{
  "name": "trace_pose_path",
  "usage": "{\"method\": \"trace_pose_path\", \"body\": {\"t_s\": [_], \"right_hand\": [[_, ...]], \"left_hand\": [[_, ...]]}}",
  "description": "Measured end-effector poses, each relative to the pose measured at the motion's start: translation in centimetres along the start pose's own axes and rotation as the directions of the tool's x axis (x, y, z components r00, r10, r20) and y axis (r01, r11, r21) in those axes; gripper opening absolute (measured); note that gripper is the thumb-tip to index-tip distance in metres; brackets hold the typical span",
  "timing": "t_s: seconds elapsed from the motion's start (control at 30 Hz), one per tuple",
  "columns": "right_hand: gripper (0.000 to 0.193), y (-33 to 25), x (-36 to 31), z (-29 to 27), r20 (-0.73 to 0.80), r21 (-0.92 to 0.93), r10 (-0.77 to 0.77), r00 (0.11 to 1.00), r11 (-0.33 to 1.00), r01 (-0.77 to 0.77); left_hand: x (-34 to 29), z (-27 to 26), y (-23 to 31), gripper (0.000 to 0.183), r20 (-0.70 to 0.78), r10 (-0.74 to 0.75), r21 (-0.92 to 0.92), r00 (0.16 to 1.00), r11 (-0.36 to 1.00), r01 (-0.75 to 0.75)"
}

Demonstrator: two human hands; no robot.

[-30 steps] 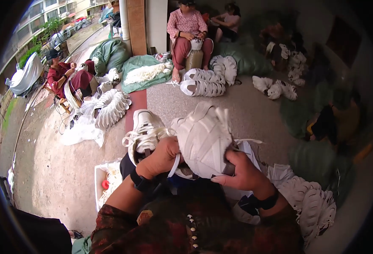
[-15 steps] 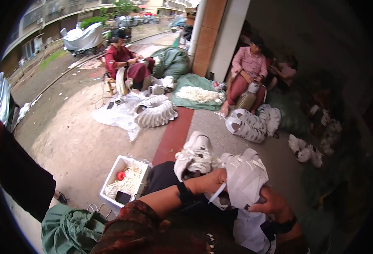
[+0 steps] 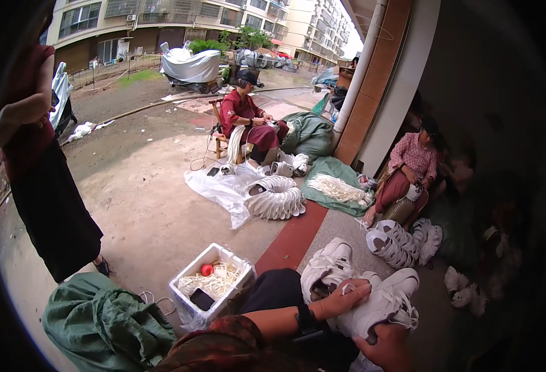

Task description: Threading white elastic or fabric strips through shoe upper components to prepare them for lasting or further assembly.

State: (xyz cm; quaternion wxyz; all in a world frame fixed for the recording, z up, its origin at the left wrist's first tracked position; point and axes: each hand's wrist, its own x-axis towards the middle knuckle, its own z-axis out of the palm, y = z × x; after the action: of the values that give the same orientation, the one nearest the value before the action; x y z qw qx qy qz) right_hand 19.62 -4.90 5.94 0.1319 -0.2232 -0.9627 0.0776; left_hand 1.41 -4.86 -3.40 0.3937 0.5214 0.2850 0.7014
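A white sneaker (image 3: 381, 307) with loose laces lies over my lap, its toe pointing away to the right. My right hand (image 3: 389, 347) grips it by the heel end, thumb at the shoe's opening. Above its near left side is my left hand (image 3: 342, 300), fingers pinched together on a white shoelace (image 3: 348, 289), of which only a short bit shows. Just beyond that hand rests another white sneaker (image 3: 332, 268), laced, with a dark lining.
A white foam box (image 3: 178, 286) with laces, a red round thing (image 3: 207, 270) and a phone (image 3: 202, 300) stands left of my knee. A green sack (image 3: 102, 322) lies nearer. Shoe rings (image 3: 276, 197) sit ahead. Two seated people handle shoes; another person (image 3: 49, 192) stands left.
My view has swung left and up. The sneaker has turned, so its toe and laces now show. My left hand has moved from the shoe's side to above it.
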Motion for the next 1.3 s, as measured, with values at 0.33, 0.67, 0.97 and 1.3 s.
{"method": "trace_pose_path", "body": {"t_s": [0.33, 0.67, 0.97, 1.3], "right_hand": [[0.048, 6.1, 6.4, 0.0, 0.193, 0.084, 0.022, 0.981, 0.996, -0.039], [0.021, 2.1, 3.1, -2.1, -0.056, -0.137, -0.080, 0.995, 0.988, 0.072], [0.005, -0.1, 5.8, -11.5, -0.010, 0.989, 0.252, 0.968, 0.142, -0.027], [0.022, -2.1, 3.7, -6.5, -0.614, 0.406, -0.013, 0.789, 0.853, 0.329]], "left_hand": [[0.4, 1.3, 2.6, 0.030, 0.348, 0.260, 0.263, 0.901, 0.895, -0.360], [2.6, 2.6, 2.7, 0.017, 0.364, 0.302, 0.626, 0.881, 0.621, -0.471], [2.6, 4.4, 2.8, 0.023, 0.353, 0.092, 0.771, 0.931, 0.535, -0.345], [1.8, 2.7, 4.4, 0.038, 0.012, -0.084, 0.300, 0.996, 0.951, 0.076]]}}
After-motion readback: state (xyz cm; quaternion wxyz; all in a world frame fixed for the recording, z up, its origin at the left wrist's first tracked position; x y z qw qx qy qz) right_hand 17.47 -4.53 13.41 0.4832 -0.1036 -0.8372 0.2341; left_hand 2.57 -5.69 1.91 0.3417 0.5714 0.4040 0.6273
